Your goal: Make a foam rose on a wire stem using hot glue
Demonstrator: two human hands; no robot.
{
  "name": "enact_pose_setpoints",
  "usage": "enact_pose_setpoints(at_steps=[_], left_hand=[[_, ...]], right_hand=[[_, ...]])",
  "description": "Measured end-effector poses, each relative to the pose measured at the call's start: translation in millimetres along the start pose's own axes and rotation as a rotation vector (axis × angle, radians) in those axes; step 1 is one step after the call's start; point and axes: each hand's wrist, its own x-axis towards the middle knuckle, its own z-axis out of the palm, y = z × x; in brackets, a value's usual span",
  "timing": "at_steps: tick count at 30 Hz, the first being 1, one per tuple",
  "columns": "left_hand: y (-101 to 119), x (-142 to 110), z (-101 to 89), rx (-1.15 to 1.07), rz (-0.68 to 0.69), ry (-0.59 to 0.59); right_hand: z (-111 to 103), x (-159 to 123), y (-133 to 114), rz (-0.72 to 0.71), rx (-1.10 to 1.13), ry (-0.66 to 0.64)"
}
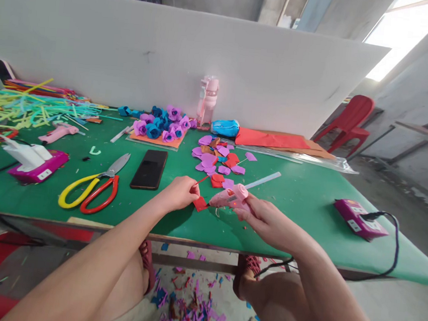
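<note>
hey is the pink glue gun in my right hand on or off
Apparently on: a small red light glows on the pink glue gun in your right hand.

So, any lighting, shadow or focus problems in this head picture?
Head view: the bright opening at upper right is blown out to white; head view: soft shadow on the green table below the left hand; head view: the glue gun in the right hand reads clearly, though fine detail at its tip is soft.
</note>
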Motion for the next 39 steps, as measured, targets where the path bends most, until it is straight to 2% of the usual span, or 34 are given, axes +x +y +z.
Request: enact_pose_setpoints(at_steps=[16,28,39], left_hand=[[0.5,0.4,-0.9,0.003,0.003,-0.010],[3.9,-2.0,-3.6,0.011,-0.009,-0.018],[4.1,-1.9,-3.3,-0.003,-0.002,-0.007]], right_hand=[[-1.5,-0.1,2.3,-0.021,-0.027,0.035],[0.1,-0.2,-4.3,-0.005,0.051,0.011],[1.0,1.6,-5.2,-0.037,0.001,-0.007]])
